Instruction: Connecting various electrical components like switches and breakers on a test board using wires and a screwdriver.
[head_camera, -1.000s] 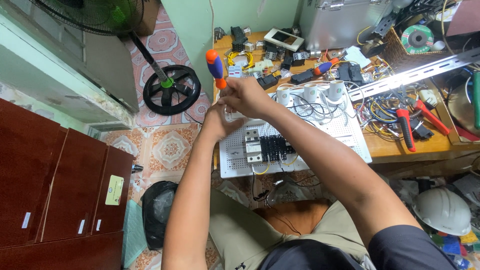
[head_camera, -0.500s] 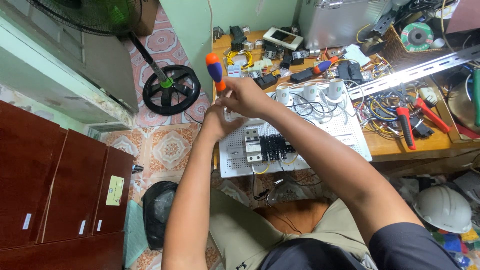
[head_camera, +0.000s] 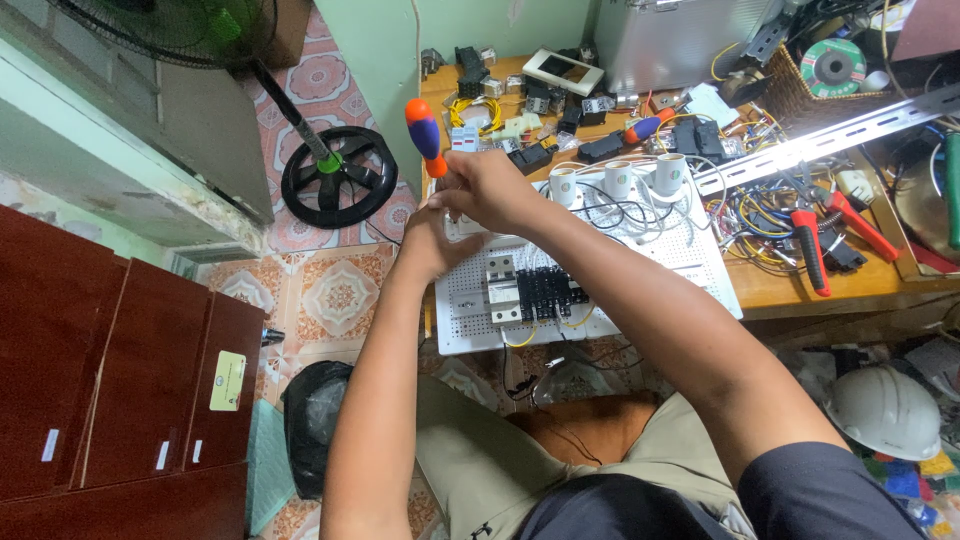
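The person's right hand (head_camera: 490, 190) is closed around a screwdriver (head_camera: 426, 137) with an orange and blue handle, the handle sticking up and to the left out of the fist; the blade is hidden under the hand. The fingers of that hand are curled tight about the lower part of the handle. The left hand (head_camera: 432, 240) sits just below and to the left of the right one, touching it, at the upper left corner of a white perforated board (head_camera: 690, 262). Its fingers are bent inward, but what they press or pinch cannot be told, since the right hand covers them.

The board lies on the near edge of a wooden surface (head_camera: 790, 290) and reaches out over the person's lap. A row of breakers and black terminal blocks (head_camera: 535, 292) is mounted on the middle of it, and three white lamp holders (head_camera: 618, 178) stand along its far edge, with black wires looping between them. To the right of the board lie red-handled pliers (head_camera: 808, 245) among loose coloured wires, and a long metal rail (head_camera: 830, 140) runs slantwise above them. A second screwdriver (head_camera: 648, 127) lies farther back among small electrical parts. On the floor to the left stands a fan with a round black base (head_camera: 338, 176); a white hard hat (head_camera: 886, 410) rests at lower right.
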